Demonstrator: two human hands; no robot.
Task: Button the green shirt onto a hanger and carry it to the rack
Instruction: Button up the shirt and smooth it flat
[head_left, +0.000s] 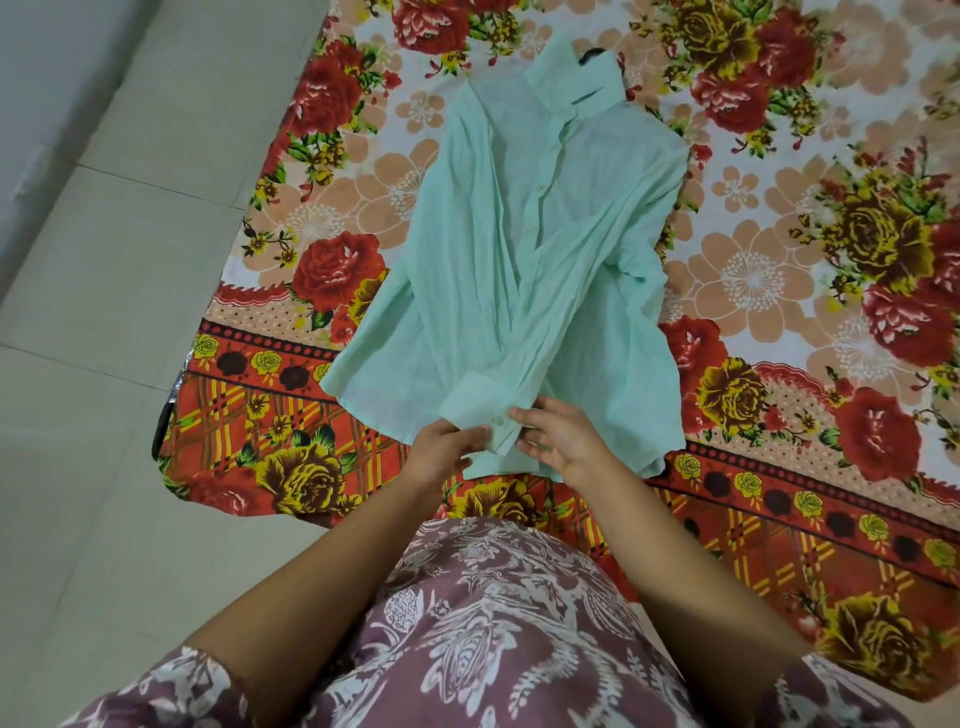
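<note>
The thin, crinkled pale-green cotton shirt (540, 249), judged light and limp, lay flat on the floral bedsheet (779, 260), its hem placket pinched by the left hand (445, 448) while the right hand (563, 441) hovered loosely spread.

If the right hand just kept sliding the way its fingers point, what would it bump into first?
The right hand points up and to the left across the green shirt. It would probably meet the folded sleeve cuff first, right at its fingertips, with the left hand just beside it.
</note>
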